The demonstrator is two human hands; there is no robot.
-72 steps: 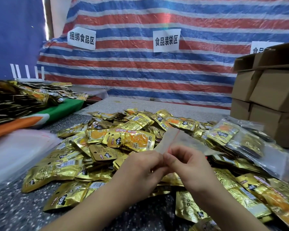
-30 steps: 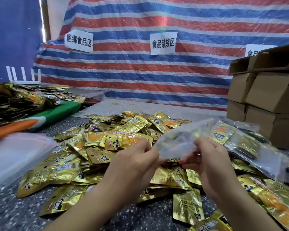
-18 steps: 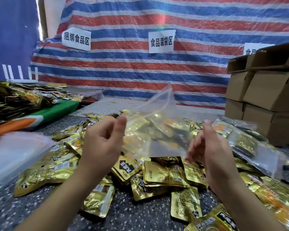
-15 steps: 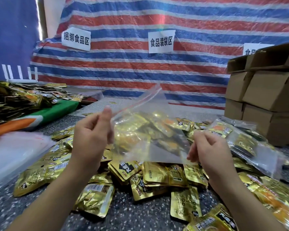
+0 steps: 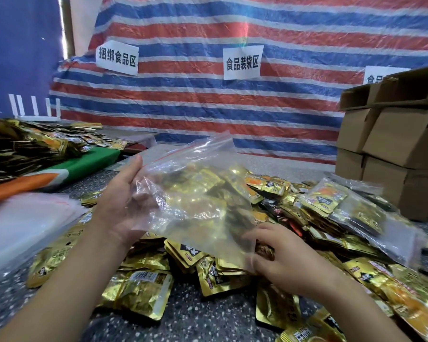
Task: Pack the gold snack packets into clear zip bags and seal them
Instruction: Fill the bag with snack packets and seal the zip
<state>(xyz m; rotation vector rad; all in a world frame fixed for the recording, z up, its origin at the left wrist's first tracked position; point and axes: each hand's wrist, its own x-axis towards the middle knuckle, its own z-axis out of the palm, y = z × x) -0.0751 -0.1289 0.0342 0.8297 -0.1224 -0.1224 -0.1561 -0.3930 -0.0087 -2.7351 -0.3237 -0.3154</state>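
Observation:
An empty clear zip bag [image 5: 195, 193] with a red zip strip hangs spread above the pile of gold snack packets [image 5: 277, 193] on the speckled table. My left hand [image 5: 120, 203] grips the bag by its left edge, and its fingers show through the plastic. My right hand [image 5: 284, 257] is down on the pile under the bag's lower right corner, with its fingers curled on a gold packet [image 5: 265, 250]. The bag partly hides that packet.
Filled zip bags [image 5: 351, 211] lie on the pile at right, in front of stacked cardboard boxes [image 5: 393, 144]. A stack of empty clear bags [image 5: 22, 225] lies at left. Behind it, another heap of packets [image 5: 22, 149] sits on green and orange cloth [image 5: 67, 171]. A striped tarp hangs behind.
Both hands pulled the bag's mouth open and raised it. The right hand then let go of the bag and dropped to the packet pile, while the left hand kept hold of the bag.

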